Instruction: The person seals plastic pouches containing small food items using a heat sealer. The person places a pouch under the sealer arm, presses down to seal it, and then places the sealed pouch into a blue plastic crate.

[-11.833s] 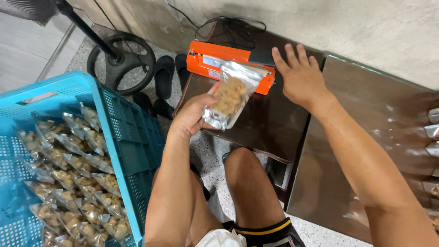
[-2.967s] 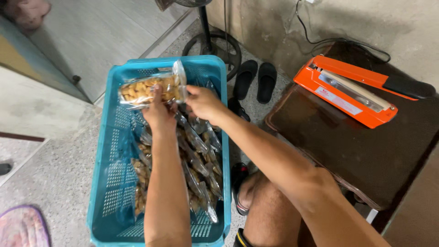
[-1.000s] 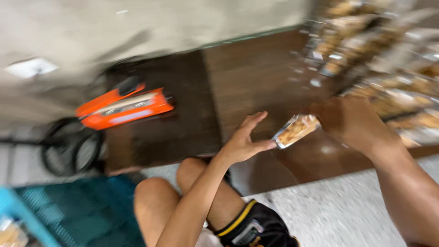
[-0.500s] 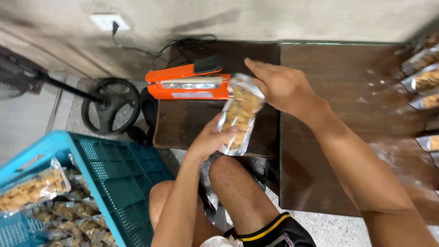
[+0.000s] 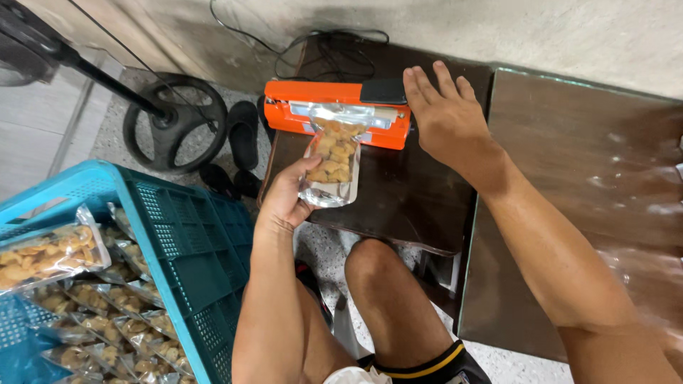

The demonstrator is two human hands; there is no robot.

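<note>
Left hand (image 5: 284, 203) grips the lower edge of a clear pouch of golden snacks (image 5: 331, 165); the pouch's open top lies between the bars of the orange heat sealer (image 5: 334, 121) on the dark bench (image 5: 398, 206). Right hand (image 5: 445, 117), fingers spread and holding nothing, presses on the sealer's black handle (image 5: 383, 91). Risks, as judged: a skewed or creased pouch mouth would seal unevenly; fingertips near the hot bar could burn. A blue crate (image 5: 178, 249) of filled pouches stands beside the left arm.

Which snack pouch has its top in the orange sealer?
The snack pouch held by the left hand; the other pouches lie in the blue crate.
</note>
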